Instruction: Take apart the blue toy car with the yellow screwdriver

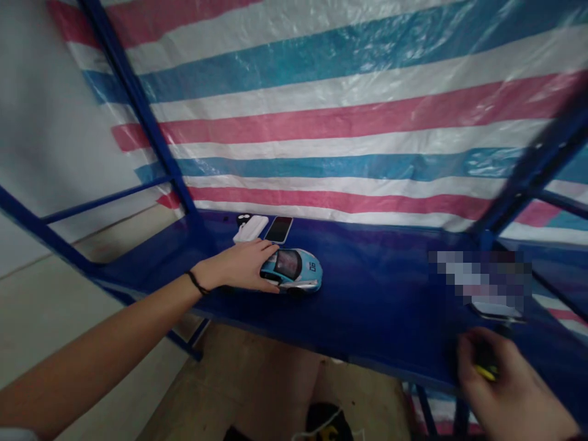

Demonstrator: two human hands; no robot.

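Note:
My left hand (241,266) reaches out across the blue shelf (381,294) and wraps round the rear of a light blue and white toy car (294,269) that stands on it. A dark band sits on that wrist. At the lower right, my right hand (509,386) is closed round a small dark thing with a yellow part (486,367); the hand is blurred and I cannot name the thing.
Behind the car lie a white box-shaped item (251,228), a small black object (242,217) and a dark phone (278,229). A flat device (498,311) rests at the right. Blue frame posts (138,104) and a striped tarp (349,110) enclose the shelf.

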